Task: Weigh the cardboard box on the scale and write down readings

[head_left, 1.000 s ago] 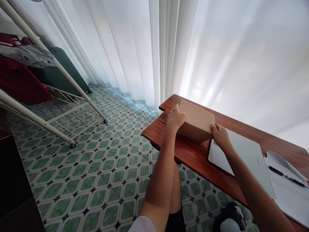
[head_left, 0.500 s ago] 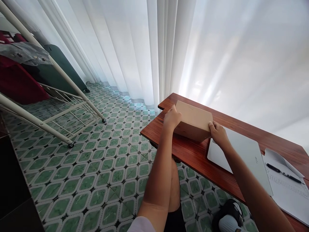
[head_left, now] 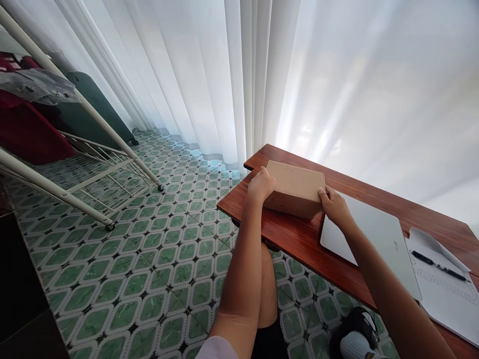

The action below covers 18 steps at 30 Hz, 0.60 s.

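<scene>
Both hands clasp the cardboard box at its ends: left hand, right hand. It has sunk lower, probably resting now on the table beside the laptop.

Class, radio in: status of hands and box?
Left hand and right hand grip cardboard box ends. Box on desk. Laptop beside it.

Daylight is glaring through the white curtain, overexposing it; edges are bending with wide-angle distortion, while the left corner is lying dark
</scene>
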Each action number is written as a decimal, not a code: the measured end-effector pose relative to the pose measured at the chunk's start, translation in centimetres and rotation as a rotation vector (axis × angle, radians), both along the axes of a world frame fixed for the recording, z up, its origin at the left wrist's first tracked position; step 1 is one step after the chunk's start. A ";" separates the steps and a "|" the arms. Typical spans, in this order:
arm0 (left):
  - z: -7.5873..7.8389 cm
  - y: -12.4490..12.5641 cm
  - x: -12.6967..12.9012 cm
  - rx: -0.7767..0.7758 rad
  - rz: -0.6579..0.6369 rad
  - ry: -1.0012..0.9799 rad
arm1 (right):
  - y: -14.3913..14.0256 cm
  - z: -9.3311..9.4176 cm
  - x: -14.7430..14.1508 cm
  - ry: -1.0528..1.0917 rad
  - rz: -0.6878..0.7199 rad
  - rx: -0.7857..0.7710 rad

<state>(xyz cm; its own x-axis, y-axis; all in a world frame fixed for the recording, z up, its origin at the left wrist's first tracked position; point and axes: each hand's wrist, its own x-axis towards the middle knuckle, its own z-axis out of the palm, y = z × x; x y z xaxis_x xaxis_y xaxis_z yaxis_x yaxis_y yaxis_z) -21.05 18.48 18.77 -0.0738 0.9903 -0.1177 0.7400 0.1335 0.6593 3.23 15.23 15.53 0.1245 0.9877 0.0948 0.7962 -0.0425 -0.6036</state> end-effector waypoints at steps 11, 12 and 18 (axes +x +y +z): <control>0.5 -0.9 2.6 0.312 0.053 0.173 | -1.0 -0.7 1.0 0.172 0.042 -0.030; 0.6 -1.0 3.0 0.376 0.057 0.173 | -1.2 -0.8 1.3 0.205 0.033 -0.019; 1.2 -1.8 5.9 0.744 0.018 0.070 | -3.3 -0.9 3.6 0.249 0.011 0.109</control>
